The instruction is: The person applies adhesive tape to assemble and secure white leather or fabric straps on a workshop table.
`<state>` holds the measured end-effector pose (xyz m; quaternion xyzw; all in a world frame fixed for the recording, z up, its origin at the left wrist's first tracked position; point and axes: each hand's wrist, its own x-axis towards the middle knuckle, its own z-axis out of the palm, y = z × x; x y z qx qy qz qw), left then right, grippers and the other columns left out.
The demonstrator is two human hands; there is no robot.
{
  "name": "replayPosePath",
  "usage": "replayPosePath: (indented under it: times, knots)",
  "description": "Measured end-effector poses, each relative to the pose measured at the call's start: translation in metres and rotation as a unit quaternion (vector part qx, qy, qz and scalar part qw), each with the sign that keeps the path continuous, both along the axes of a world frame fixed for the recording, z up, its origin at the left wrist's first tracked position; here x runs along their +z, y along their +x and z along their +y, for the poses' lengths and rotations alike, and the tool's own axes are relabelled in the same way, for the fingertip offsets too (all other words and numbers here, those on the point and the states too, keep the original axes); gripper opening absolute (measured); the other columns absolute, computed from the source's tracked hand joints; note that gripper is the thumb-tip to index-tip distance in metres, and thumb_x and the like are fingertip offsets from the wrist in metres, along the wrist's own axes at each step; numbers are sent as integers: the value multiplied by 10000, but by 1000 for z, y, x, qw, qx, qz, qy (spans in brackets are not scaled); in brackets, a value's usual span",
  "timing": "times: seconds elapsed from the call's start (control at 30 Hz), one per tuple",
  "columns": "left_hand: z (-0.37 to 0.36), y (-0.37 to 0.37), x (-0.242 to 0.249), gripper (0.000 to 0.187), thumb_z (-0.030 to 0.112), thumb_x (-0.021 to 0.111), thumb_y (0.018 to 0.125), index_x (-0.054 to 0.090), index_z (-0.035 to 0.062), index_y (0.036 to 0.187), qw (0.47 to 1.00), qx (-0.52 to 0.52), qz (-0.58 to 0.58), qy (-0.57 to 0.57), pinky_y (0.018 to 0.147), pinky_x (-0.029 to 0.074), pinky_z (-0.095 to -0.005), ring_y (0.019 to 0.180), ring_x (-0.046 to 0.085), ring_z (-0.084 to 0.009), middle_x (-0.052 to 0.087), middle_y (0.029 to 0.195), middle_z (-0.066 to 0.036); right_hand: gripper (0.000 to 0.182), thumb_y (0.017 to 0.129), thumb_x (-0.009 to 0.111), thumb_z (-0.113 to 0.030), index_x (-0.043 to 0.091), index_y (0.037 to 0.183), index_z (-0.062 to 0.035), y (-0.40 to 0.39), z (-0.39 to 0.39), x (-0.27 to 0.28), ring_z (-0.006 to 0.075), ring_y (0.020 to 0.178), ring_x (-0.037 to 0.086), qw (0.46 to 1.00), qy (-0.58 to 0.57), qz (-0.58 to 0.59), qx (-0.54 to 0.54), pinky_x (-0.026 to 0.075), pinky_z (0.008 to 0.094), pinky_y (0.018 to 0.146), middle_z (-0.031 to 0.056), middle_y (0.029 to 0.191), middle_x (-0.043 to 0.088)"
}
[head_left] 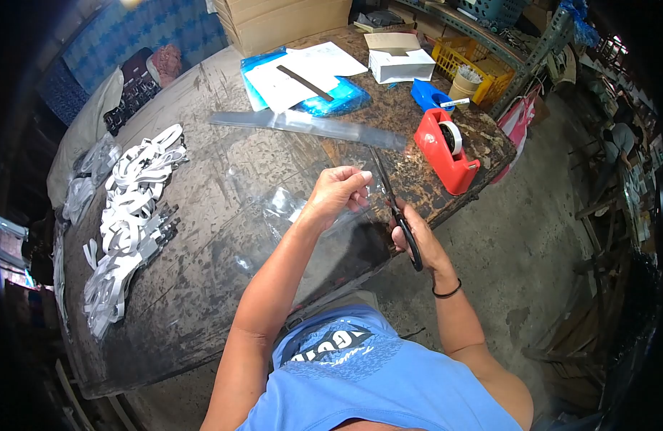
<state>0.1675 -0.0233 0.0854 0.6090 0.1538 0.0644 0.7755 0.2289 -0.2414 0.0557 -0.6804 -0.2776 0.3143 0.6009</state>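
My right hand [419,235] is closed round the handles of black scissors [387,185], whose blades point away from me over the table edge. Just left of the blades, my left hand [336,194] is closed in a pinch on clear plastic film [282,206]. Shiny parts of the film show beside the fingertips and under the wrist; its outline is hard to make out. Beyond both hands, a long flat strip of clear plastic [310,126] lies across the worn table [209,237].
A red tape dispenser [446,154] stands near the right table edge. Behind it are a blue dispenser [430,95], a white box [399,61] and a yellow basket [495,75]. Papers with a dark ruler [305,82] lie farther back. Bundled white straps [134,194] lie left.
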Motion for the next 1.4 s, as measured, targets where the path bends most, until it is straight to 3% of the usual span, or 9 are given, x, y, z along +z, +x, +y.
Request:
replayPosePath:
  times: [0.13,0.23,0.3,0.43,0.83,1.03,1.13,1.33,1.4]
  knots:
    - [-2,-1,1,215,247,669,912,667,39,856,1000,4,3,6,513,469,-238,605,616,-114,634,707,-24,563,1054,312,-397,441,1401,26,-2,0,4,86,708,516,999,-2,30,-19,453,235,618,5,878,523]
    - [-2,0,0,213,241,668,911,673,34,859,1000,4,7,9,513,470,-239,598,610,-113,630,700,-22,586,1028,428,-419,443,1392,40,0,-2,2,101,733,540,998,2,57,-13,468,244,636,32,936,547]
    - [-3,0,1,215,241,669,910,675,32,861,1000,1,6,9,512,470,-239,599,609,-112,629,699,-22,701,950,592,-477,445,1377,59,0,-5,1,135,790,573,989,-19,-145,17,489,262,683,69,1017,565]
    - [-3,1,2,218,241,672,908,679,28,863,1000,-3,7,11,509,468,-238,602,609,-109,629,704,-23,814,853,714,-508,451,1362,71,3,-6,-1,161,866,585,994,-12,-112,6,496,278,745,95,1081,568]
    - [-5,4,0,244,253,680,908,672,10,895,1000,-16,12,23,512,471,-248,603,600,-112,621,692,-26,677,833,779,-389,528,1319,11,-4,-8,-3,96,788,488,995,18,-95,-31,448,245,721,-21,876,513]
    - [-9,4,-2,259,259,684,908,671,0,902,999,-30,19,29,512,464,-246,602,601,-117,621,696,-30,593,857,764,-289,527,1308,15,-2,-9,0,103,804,496,997,-28,-74,-18,451,247,734,-10,896,528]
    - [-11,3,-1,265,265,686,907,676,0,919,999,-29,23,37,522,470,-247,602,602,-119,626,709,-31,863,817,677,-626,438,1393,-30,0,-6,-6,44,579,485,995,-16,-103,-7,420,203,482,-50,741,465]
    - [-12,4,-3,263,268,688,902,682,8,939,998,-32,34,46,539,481,-247,608,608,-123,633,720,-31,880,820,657,-646,432,1391,-16,4,-6,-7,49,575,484,991,-24,-133,-10,422,209,484,-49,738,462]
    - [-12,5,-3,262,268,687,901,683,8,941,998,-35,35,47,541,482,-247,612,613,-124,637,723,-32,640,882,693,-388,488,1319,32,5,-6,-6,154,806,539,988,-21,-152,-14,459,290,729,68,922,555]
